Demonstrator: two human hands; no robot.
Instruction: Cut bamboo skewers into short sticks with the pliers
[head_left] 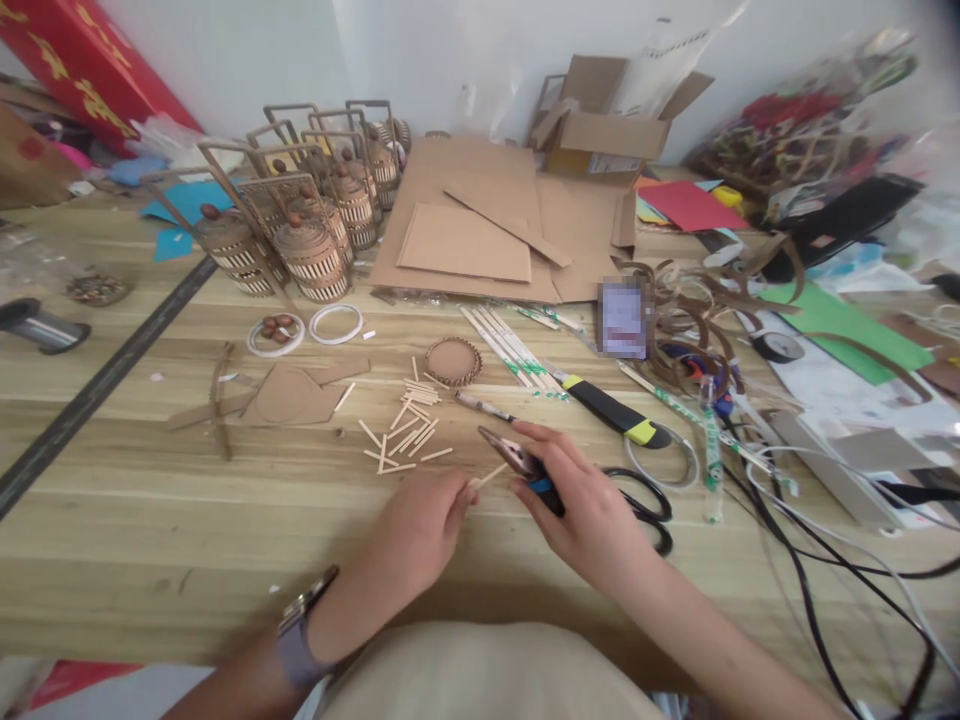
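My left hand [424,525] pinches a short thin wooden stick [492,476] between thumb and fingertips. Wrapped round the dark handles of a pair of pliers [513,455] is my right hand [589,495]; the jaws point up and left, just above the stick. Beyond my hands lie a loose pile of cut wooden sticks [405,430] and a small round cardboard piece with a ridged brown rim [453,361]. A pen-like tool [484,405] rests near the plier tips. Black-handled scissors [651,495] lie partly hidden behind my right hand.
Several lidded, handled lantern-like baskets [311,255] stand at back left. Cardboard sheets [465,245] lie at the back. A utility knife [611,408], wrapped chopsticks [506,345], brown strips [686,320] and cables [802,590] crowd the right. White tape rings [336,323] sit left.
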